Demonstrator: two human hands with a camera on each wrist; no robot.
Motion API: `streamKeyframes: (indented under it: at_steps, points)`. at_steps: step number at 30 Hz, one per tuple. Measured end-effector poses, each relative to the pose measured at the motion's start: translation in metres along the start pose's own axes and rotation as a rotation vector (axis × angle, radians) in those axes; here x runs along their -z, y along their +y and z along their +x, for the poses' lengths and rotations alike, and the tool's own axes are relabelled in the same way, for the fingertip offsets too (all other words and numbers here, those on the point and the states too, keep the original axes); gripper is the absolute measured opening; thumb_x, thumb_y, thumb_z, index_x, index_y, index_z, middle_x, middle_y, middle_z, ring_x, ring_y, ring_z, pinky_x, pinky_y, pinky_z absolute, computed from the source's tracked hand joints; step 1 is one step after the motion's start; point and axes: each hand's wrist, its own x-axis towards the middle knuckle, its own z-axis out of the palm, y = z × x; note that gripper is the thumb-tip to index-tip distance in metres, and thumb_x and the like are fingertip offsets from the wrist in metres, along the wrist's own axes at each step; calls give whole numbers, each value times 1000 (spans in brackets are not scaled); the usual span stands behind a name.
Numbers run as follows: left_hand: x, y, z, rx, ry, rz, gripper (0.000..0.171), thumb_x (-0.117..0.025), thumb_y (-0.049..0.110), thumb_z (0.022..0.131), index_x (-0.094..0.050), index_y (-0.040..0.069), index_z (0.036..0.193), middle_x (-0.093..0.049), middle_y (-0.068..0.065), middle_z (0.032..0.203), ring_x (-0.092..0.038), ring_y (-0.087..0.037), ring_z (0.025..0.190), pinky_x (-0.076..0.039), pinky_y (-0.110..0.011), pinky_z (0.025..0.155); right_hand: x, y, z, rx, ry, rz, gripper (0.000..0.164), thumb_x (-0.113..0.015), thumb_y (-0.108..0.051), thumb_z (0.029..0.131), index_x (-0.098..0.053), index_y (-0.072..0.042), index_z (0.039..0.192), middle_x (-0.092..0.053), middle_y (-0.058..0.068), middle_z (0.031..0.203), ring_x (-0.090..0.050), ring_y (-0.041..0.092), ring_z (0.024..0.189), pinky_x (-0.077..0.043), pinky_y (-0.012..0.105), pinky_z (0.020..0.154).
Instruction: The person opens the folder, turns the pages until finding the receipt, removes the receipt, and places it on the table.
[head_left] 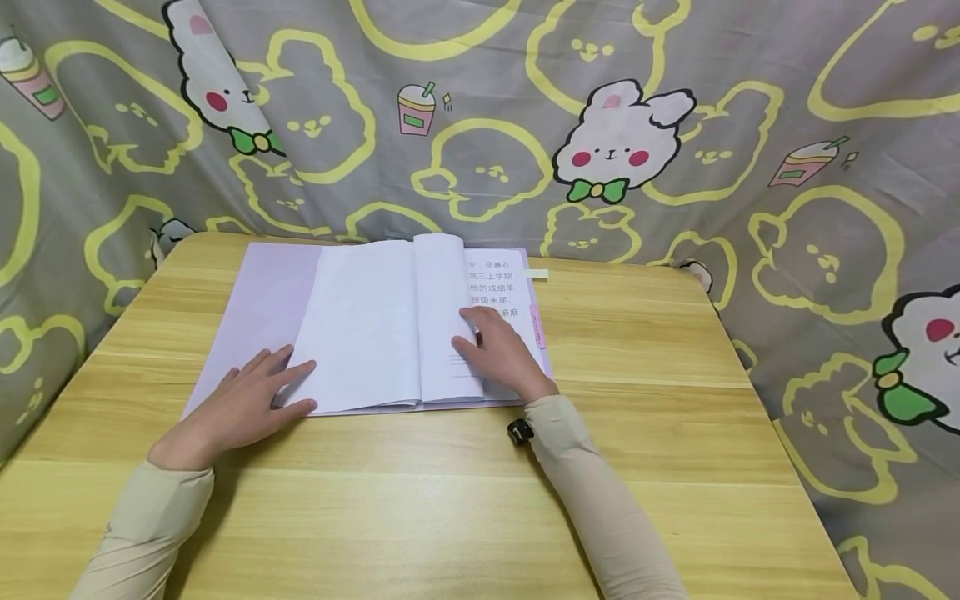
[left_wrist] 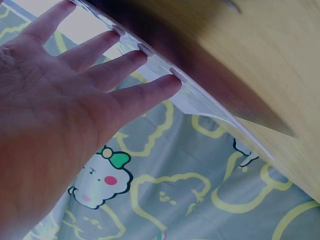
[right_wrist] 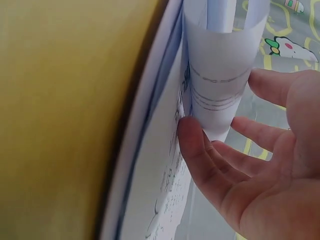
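Observation:
A lilac-covered document folder point(head_left: 266, 287) lies open on the wooden table, holding white sheets. My left hand point(head_left: 251, 393) rests over its lower left part, fingers spread across the cover and the blank left page point(head_left: 363, 325). Seen from the left wrist, the fingertips point(left_wrist: 175, 82) touch the sheet's surface. On the right side, a white page point(head_left: 442, 308) bows up in a curl near the spine. My right hand point(head_left: 504, 350) is at that curl, its loosely bent fingers against the paper. The right wrist view shows the curled page point(right_wrist: 220, 75) beside the fingers, with printed lines on it.
Printed Chinese text shows on the right-hand sheet point(head_left: 491, 277). Small paper tabs point(head_left: 537, 273) stick out past the folder's right edge. Behind the wooden table point(head_left: 645, 417) hangs a grey curtain point(head_left: 495, 92) with cartoon animals. A black device point(head_left: 519, 432) sits at my right wrist.

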Motion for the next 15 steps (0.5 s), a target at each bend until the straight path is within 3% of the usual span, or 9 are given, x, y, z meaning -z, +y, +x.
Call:
streamKeyframes:
  at_steps: [6,15]
  points:
    - [0,0,0,4,0,-1,74,-59,58,98,-47,11,154,-28,-31,162,-22,-60,146,-21,-83,105,-3,-5,-3,28,-10,-11,57,-62,-38,102,-49,-13,152,-43,8,158,-59,26,125,-44,42,112]
    - [-1,-1,0,4,-1,-3,74,-59,58,98,-47,11,154,-28,-30,162,-22,-60,146,-20,-83,105,-9,-12,-4,70,-31,-31,58,-62,-37,102,-47,-13,153,-42,11,158,-54,27,134,-42,43,114]
